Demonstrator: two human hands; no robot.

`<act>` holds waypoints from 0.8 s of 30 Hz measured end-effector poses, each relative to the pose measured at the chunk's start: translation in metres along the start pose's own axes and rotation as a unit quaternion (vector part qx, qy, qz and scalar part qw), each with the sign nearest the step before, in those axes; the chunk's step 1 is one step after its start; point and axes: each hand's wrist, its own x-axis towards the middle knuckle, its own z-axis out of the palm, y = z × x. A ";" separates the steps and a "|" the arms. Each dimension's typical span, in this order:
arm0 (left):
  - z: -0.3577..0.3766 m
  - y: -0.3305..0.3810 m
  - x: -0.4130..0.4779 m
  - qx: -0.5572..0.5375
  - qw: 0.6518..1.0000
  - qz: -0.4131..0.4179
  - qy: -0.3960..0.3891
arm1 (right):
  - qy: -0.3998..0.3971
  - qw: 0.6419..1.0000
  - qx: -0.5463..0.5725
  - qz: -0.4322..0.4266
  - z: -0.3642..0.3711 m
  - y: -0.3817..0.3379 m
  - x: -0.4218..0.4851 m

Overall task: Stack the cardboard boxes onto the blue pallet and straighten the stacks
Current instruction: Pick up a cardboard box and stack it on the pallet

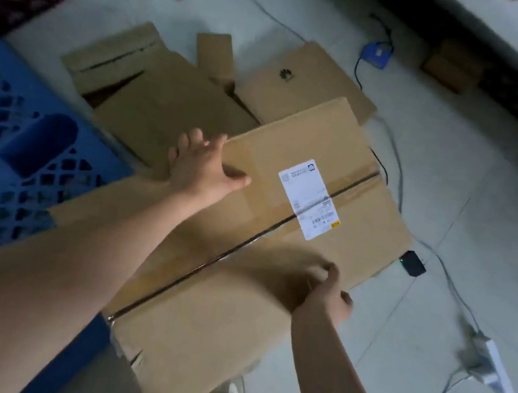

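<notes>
— Pallet (8, 106) sat at the far left, blue, with a lattice top. What lay next to it?

— Flattened cartons (152, 89) lay on the floor beyond its corner, one bearing a dark logo. Nearer the camera a big box (280, 227) overlapped the pallet's edge, taped along its top seam, with a white label (308, 199) stuck across the tape.

— And the left hand (202, 166)?

— It gripped the box's far left edge: thumb flat on the top, fingers spread and curled over the side.

— The right hand (325, 293)?

— It was at the box's near right edge, blurred. The fingers looked bent round the edge, clasping it, but how tightly I could not tell.

— Anything further right?

— A small black device (413, 263) beside the box's corner, cables (455, 284) trailing over the pale floor (459, 181), a white power strip (492, 369), and a blue gadget (376, 54) farther back. Smaller boxes stood along the wall.
</notes>
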 end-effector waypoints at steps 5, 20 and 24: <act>-0.070 -0.087 -0.066 -0.109 0.972 -0.170 0.121 | -0.118 0.985 -0.058 -0.115 0.029 -0.030 -0.088; -0.124 -0.386 -0.252 -0.216 0.823 -0.499 0.161 | -0.383 0.783 -0.348 -0.345 0.148 0.143 -0.348; -0.119 -0.449 -0.274 -0.235 0.794 -0.545 0.128 | -0.408 0.734 -0.384 -0.384 0.173 0.210 -0.373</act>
